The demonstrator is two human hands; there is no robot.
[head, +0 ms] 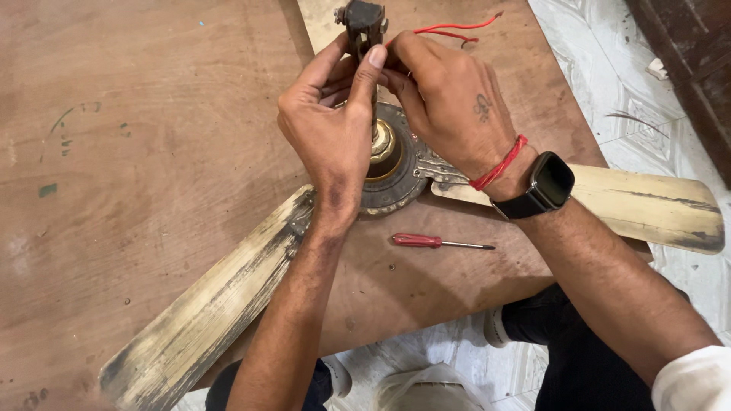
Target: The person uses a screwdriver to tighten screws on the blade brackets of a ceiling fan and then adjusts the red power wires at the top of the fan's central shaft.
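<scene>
Head view: both hands, left hand (331, 125) and right hand (449, 99), seemingly pinch the fan's rod clamp (363, 23), fingers closed.

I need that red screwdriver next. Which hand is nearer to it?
Left. The left hand is up at the fan motor, its wrist just above the red screwdriver; the right hand sits farther up.

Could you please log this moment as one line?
left hand: grips fan rod | right hand: pinches red wires | screwdriver: on board

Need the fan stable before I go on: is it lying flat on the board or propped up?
Lying flat: the ceiling fan rests on the wooden board, both visible blades flat against it, rod pointing up.
</scene>
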